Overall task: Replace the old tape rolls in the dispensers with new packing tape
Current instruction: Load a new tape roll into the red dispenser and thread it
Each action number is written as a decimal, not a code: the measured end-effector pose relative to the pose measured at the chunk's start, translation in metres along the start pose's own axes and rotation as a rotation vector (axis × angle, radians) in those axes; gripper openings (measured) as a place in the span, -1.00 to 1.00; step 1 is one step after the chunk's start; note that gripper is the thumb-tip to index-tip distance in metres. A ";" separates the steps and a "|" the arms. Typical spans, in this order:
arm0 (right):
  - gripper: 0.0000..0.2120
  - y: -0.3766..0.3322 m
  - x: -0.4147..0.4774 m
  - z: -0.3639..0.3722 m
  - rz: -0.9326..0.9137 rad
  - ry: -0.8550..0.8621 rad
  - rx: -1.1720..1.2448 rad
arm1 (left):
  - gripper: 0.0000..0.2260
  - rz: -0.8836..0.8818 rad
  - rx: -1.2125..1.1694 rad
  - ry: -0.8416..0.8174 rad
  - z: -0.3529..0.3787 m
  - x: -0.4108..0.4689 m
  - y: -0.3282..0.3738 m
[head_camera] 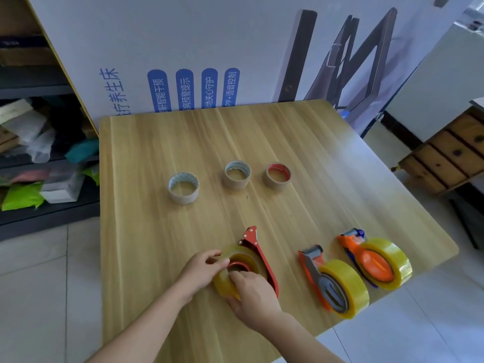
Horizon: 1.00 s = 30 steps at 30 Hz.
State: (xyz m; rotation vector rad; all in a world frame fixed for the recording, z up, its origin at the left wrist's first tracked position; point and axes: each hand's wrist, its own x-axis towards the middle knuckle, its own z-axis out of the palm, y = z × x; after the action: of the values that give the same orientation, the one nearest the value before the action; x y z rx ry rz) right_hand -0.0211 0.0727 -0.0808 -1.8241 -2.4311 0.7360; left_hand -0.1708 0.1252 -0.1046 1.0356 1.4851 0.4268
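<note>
A red tape dispenser lies near the front of the wooden table with a yellowish roll of packing tape seated on its hub. My left hand grips the roll's left rim. My right hand holds the roll's near edge, fingers at the hub. To the right lie an orange-and-grey dispenser and an orange-and-blue dispenser, each carrying a full yellow roll. Three nearly bare cardboard cores stand farther back: a whitish one, a brown one and a red-lined one.
A large printed white board stands behind the table. Dark shelves with bags and boxes are at the left. A wooden crate sits on the floor at the right. The table's front right corner is close to the rightmost dispenser.
</note>
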 end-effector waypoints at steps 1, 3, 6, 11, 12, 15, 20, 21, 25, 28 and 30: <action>-0.76 0.000 0.001 0.000 -0.010 -0.004 0.000 | -0.62 0.005 0.007 -0.005 0.000 0.001 0.000; -0.77 -0.001 0.002 0.001 -0.024 -0.016 -0.004 | -0.64 0.013 0.025 -0.012 0.000 0.003 -0.001; -0.75 0.002 0.000 0.003 -0.049 -0.022 -0.053 | -0.68 0.009 0.033 -0.029 -0.003 0.004 -0.005; -0.71 0.003 -0.002 0.008 -0.165 -0.072 -0.210 | -0.65 0.013 0.182 -0.056 -0.009 0.008 -0.015; -0.70 0.003 -0.003 0.011 -0.191 -0.095 -0.245 | -0.64 0.024 0.212 -0.064 -0.009 0.008 -0.017; -0.68 0.005 -0.005 0.019 -0.195 -0.123 -0.310 | -0.64 0.059 0.280 -0.020 -0.002 0.006 -0.018; -0.65 -0.002 0.009 0.013 -0.133 -0.085 -0.304 | -0.63 0.071 0.369 0.047 0.006 0.006 -0.015; -0.72 -0.003 0.010 0.009 -0.111 -0.075 -0.253 | -0.64 0.077 0.349 0.050 0.005 0.006 -0.013; -0.76 -0.007 0.014 -0.019 0.001 -0.024 0.162 | -0.67 0.041 -0.093 0.086 -0.003 -0.005 0.014; -0.81 -0.016 0.018 -0.054 0.117 0.028 0.559 | -0.42 -0.008 -0.351 0.046 -0.008 -0.007 0.039; -0.82 -0.024 0.020 -0.075 0.158 0.035 0.812 | -0.43 -0.050 -0.496 0.021 -0.012 -0.004 0.050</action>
State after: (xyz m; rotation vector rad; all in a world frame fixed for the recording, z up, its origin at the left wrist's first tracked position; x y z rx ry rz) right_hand -0.0274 0.1128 -0.0101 -1.6348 -1.5775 1.4099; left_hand -0.1644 0.1524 -0.0612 0.6005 1.3262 0.7280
